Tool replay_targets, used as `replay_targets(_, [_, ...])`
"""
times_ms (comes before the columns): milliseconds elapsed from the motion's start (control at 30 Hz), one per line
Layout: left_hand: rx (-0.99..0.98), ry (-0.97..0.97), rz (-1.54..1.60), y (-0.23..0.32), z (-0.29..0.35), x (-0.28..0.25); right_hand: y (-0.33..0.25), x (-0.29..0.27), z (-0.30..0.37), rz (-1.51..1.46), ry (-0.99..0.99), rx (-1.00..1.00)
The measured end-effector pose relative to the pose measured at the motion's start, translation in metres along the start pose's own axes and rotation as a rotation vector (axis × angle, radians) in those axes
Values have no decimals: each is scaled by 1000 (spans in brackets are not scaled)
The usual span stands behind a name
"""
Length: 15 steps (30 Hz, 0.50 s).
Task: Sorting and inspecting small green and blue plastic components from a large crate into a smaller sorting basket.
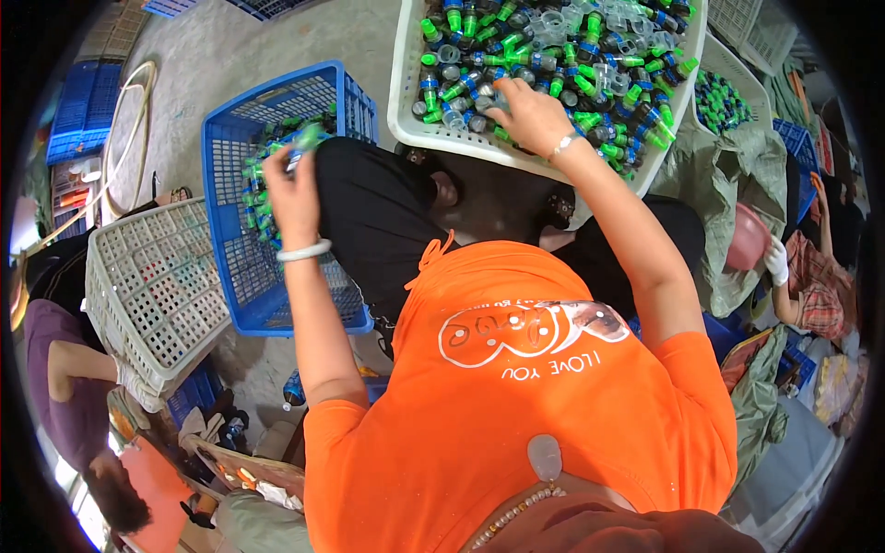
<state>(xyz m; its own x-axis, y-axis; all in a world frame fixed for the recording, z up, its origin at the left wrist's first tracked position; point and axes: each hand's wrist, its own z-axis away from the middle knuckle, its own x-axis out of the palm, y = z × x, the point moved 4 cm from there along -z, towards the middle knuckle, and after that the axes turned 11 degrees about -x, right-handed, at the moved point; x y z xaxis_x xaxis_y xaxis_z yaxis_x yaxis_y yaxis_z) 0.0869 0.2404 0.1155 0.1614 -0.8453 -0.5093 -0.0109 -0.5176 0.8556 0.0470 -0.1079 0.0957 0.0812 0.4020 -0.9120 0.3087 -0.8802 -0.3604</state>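
My left hand [293, 198] is closed on a small green-capped bottle [309, 146], blurred by motion, above the near side of a blue crate [221, 175]. Inside that crate lie many similar bottles [261, 189]. My right hand [537, 118] reaches over the near edge of a large white tub [406, 83]. Its thumb and forefinger are apart, touching the heap of small dark bottles [599, 97] with green caps and blue bands. Clear plastic cups [551, 26] are mixed in among them.
A pale crate [157, 276] stands left of the blue one. Beyond the tub at right sits another white container [737, 101] of bottles, beside a green-grey sack [742, 184]. One person [69, 387] works at far left; another [816, 276] at far right, near a pink basin [748, 237].
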Motion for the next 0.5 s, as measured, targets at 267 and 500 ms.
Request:
replay_targets(267, [537,110,-467,57,8,32,7,30,-13,212,-282,157])
replay_targets(500, [594,-266,-643,95,7,181,-5,-1,13,-158,94,88])
